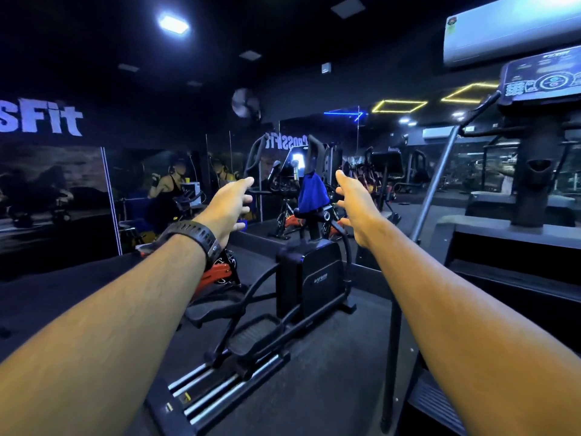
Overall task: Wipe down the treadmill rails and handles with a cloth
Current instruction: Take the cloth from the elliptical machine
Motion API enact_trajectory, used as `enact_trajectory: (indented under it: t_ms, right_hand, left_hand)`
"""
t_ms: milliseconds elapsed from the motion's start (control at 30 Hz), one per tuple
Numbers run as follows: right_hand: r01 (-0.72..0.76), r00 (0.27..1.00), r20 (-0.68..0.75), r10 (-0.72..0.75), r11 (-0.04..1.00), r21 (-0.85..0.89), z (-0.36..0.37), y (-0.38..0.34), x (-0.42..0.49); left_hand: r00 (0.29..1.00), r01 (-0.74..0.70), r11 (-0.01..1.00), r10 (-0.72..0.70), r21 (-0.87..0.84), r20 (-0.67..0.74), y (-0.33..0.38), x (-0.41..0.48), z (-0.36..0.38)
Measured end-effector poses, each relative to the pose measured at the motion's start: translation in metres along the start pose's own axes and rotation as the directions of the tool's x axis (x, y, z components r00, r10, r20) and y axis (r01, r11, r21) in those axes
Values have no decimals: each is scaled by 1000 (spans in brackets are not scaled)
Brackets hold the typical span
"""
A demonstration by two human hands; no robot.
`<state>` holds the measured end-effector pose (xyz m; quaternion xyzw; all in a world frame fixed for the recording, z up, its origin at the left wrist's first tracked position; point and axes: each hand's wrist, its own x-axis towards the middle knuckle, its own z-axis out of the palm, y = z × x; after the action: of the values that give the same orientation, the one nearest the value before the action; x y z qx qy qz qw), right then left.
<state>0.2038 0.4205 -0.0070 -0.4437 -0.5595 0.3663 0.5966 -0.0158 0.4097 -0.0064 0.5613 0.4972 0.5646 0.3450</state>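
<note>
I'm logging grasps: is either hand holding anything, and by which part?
Nothing is held. The left hand and right hand are open, short of the hanging blue cloth.

The gym is dim; its black ceiling and floor swallow detail. A white rectangular ceiling light panel (173, 24) flares with a bluish halo. Far off, yellow neon diamond outlines (398, 106) and a thin blue neon strip (342, 113) glow. My left hand (231, 204) and right hand (356, 209) catch warm light, bright against the gloom. The white wall-mounted air conditioner (509, 29) is glared out. The edges bow from the wide lens, and the dark wall mural (53, 184) on the left is smeared.
</note>
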Motion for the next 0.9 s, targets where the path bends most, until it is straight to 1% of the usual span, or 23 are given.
enact_trajectory:
  t_ms: [133, 267, 367, 467, 567, 700, 900]
  right_hand:
    - [3, 1000, -5, -3, 999, -34, 19, 36, 80]
    - [10, 1000, -24, -12, 995, -100, 45, 84, 172]
    - [27, 996, -80, -39, 990, -137, 70, 121, 246]
    - [23, 992, -121, -40, 989, -144, 95, 147, 319]
    - [31, 981, -184, -64, 983, -181, 118, 169, 395]
    - [17, 977, -207, -59, 980, -200, 131, 201, 480]
    - [23, 968, -234, -84, 968, -252, 142, 269, 622]
  left_hand:
    - [1000, -2, 1000, 2, 4, 14, -24, 82, 12]
    - [999, -20, 1000, 19, 19, 41, -66, 179, 19]
    - [997, -42, 999, 40, 26, 69, -100, 259, 19]
    - [990, -43, 997, 35, 57, 133, -123, 342, 18]
    - [985, -84, 993, 70, 82, 161, -132, 424, 21]
    - [976, -131, 986, 109, 108, 190, -157, 521, 39]
    - [953, -228, 965, 194, 128, 233, -207, 665, 85]
